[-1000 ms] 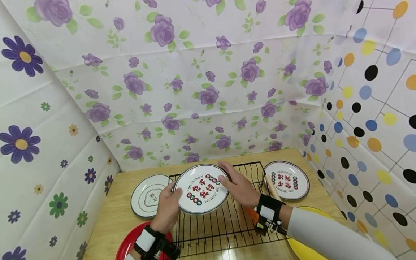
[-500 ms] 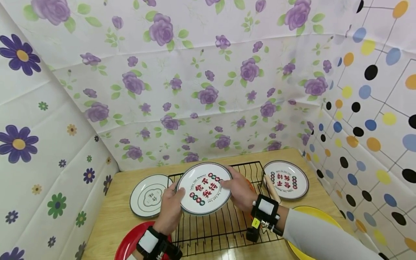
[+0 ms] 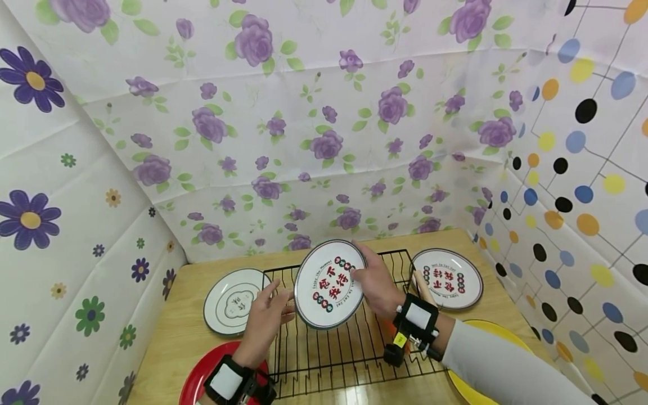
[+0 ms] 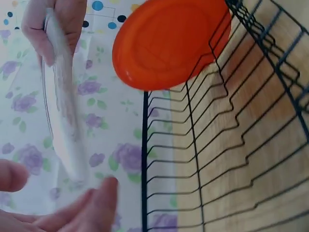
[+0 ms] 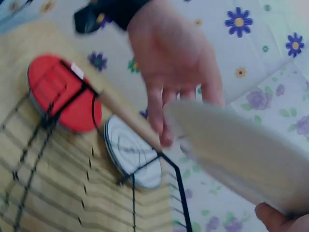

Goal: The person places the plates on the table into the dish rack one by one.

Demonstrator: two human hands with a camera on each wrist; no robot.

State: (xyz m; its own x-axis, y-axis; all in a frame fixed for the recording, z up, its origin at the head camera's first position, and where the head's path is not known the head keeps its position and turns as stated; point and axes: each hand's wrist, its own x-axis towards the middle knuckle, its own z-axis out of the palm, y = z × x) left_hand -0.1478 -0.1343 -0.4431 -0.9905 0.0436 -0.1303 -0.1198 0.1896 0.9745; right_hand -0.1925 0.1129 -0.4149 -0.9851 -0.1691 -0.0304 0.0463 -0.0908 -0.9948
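Note:
A white plate (image 3: 329, 287) with red characters and a dark rim is held up tilted above the black wire dish rack (image 3: 331, 368). My right hand (image 3: 377, 281) pinches its right edge, the thumb on the front face. Just off the plate's left edge, my left hand (image 3: 265, 318) has loosely spread fingers and holds nothing. The left wrist view has the plate edge-on, apart from the left fingertips (image 4: 108, 193). An orange plate (image 4: 169, 43) stands in the rack, mostly hidden by my right wrist in the head view.
Another white plate (image 3: 220, 306) lies left of the rack, and one with red characters (image 3: 468, 287) lies right. A red plate (image 3: 202, 371) is at front left, a yellow plate (image 3: 498, 333) at front right, partly under my sleeve. Patterned cloth walls (image 3: 298, 208) enclose the wooden table (image 3: 167, 332).
My left hand has let go of the plate and moved slightly left of it. The plate, in my right hand, has shifted right and up and turned more upright.

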